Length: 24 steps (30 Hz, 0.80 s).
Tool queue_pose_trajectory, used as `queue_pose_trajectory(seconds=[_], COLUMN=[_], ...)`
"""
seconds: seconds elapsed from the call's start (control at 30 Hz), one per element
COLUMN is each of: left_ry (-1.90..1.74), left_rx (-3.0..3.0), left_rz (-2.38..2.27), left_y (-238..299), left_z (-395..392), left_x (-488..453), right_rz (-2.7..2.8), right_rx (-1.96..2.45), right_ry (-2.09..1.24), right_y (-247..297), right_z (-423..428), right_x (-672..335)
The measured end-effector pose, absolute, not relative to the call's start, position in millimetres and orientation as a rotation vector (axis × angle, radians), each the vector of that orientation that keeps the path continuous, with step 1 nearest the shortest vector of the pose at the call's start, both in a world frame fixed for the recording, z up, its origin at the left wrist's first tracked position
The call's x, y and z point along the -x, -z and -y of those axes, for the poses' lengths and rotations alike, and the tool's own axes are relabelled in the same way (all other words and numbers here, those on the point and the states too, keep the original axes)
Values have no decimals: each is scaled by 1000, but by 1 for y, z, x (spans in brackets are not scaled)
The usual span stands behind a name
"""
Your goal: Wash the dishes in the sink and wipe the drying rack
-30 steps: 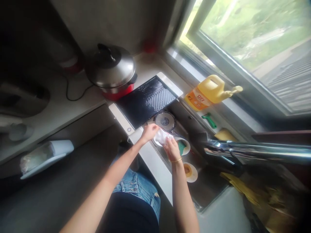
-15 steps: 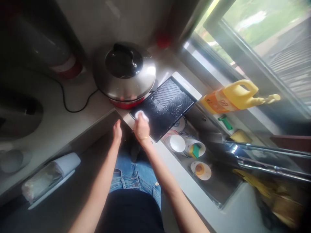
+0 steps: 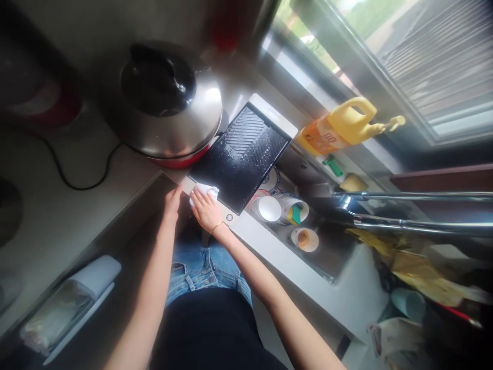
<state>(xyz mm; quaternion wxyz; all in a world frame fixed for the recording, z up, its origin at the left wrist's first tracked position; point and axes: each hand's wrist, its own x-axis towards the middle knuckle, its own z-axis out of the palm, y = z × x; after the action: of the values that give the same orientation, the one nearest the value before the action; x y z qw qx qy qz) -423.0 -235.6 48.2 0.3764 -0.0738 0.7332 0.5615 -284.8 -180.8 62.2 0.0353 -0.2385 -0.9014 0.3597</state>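
A wet black griddle plate (image 3: 246, 149) with ribs at its far half and pale end strips lies across the counter corner and the sink's edge. My right hand (image 3: 207, 210) presses a crumpled white cloth (image 3: 208, 192) onto the near pale strip, fingers laid over it. My left hand (image 3: 172, 201) is at the griddle's near left corner, its fingers closed against the edge; their undersides are hidden. Just behind stands a red pan (image 3: 181, 161) under a domed steel lid (image 3: 196, 123) with a black handle.
Right of the griddle, the sink (image 3: 327, 262) holds several cups and a green-yellow sponge (image 3: 296, 214). A yellow detergent jug (image 3: 339, 126) lies tilted by the window, near a green-handled tool (image 3: 333, 165). The chrome faucet (image 3: 404, 223) reaches in from the right. A black cord (image 3: 82, 188) crosses the left counter.
My right hand has slid from the black surface onto the near pale strip with the cloth, its fingers spreading flatter. My left hand has come to the griddle's corner. The view has shifted.
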Motion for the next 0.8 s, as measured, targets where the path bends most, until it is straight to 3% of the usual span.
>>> queue_pose_trajectory(seconds=[0.2, 0.5, 0.8], left_ry=[-1461, -1462, -1376], left_rx=[172, 93, -28], left_rz=[-1935, -1937, -1913], left_y=[-46, -43, -39], left_z=[236, 240, 247], left_x=[421, 423, 429], right_rz=[2725, 2907, 3025], right_rx=[848, 850, 651], right_ry=[-1102, -718, -750], right_y=[-54, -35, -40], right_z=[185, 203, 180], right_x=[212, 127, 190])
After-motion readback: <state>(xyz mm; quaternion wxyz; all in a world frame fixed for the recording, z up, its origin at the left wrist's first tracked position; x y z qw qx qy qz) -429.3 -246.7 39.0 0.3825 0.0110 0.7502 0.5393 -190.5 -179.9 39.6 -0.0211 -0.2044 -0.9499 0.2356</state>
